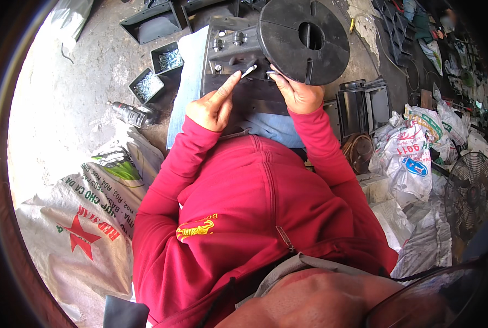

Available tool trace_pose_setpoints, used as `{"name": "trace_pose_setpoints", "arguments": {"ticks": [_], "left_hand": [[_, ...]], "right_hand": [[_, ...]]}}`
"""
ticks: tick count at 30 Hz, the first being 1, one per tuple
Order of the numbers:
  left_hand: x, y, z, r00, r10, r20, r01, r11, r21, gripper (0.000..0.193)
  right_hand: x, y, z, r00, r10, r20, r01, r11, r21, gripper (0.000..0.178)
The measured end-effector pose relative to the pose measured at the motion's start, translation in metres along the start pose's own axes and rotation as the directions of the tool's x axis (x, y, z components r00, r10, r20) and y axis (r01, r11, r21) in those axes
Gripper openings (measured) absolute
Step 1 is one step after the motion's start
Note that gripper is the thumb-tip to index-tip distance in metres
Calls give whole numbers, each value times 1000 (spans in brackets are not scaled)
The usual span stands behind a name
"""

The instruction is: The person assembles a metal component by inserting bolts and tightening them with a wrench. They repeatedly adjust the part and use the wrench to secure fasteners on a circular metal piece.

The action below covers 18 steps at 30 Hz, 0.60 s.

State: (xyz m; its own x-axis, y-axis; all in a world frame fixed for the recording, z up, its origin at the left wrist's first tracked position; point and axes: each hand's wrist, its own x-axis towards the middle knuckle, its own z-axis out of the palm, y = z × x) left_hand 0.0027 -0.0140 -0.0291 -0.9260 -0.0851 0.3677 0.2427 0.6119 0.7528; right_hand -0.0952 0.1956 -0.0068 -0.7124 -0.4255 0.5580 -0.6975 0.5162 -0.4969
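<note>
Across my lap lies a black plastic part with a flat base [230,82] and a large round disc [279,35] with a hole in it. My left hand [212,109] is closed, its index finger stretched along a slim silver metal piece [249,71] that points at the base; its exact kind is unclear. Under the disc's near edge, my right hand [300,97] pinches a small metal bolt [271,73] at the base; some of its fingers are hidden behind the disc. Bolts with nuts [237,39] sit in the base's far side.
To the left stand two small black bins of bolts and hardware [168,59], [147,86] beside a cordless drill [132,113]. A white woven sack [85,218] lies nearer. On the right are black plastic parts [362,105], stuffed sacks [408,158] and a fan [470,191].
</note>
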Motion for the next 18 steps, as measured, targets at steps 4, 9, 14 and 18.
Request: {"name": "trace_pose_setpoints", "arguments": {"ticks": [4, 9, 14, 18], "left_hand": [[0, 1, 0, 1000, -10, 7, 10, 1000, 5, 53], [1, 3, -2, 1000, -12, 9, 12, 1000, 1, 53], [0, 1, -1, 1000, -17, 1, 17, 999, -43, 53], [0, 3, -4, 999, -36, 34, 37, 999, -33, 53]], "right_hand": [[3, -4, -1, 999, -32, 21, 33, 998, -52, 20], [5, -3, 0, 997, -73, 31, 76, 992, -100, 20], [11, -8, 0, 992, -125, 20, 126, 977, -169, 20], [7, -7, 4, 996, -83, -26, 78, 985, -155, 19]]}}
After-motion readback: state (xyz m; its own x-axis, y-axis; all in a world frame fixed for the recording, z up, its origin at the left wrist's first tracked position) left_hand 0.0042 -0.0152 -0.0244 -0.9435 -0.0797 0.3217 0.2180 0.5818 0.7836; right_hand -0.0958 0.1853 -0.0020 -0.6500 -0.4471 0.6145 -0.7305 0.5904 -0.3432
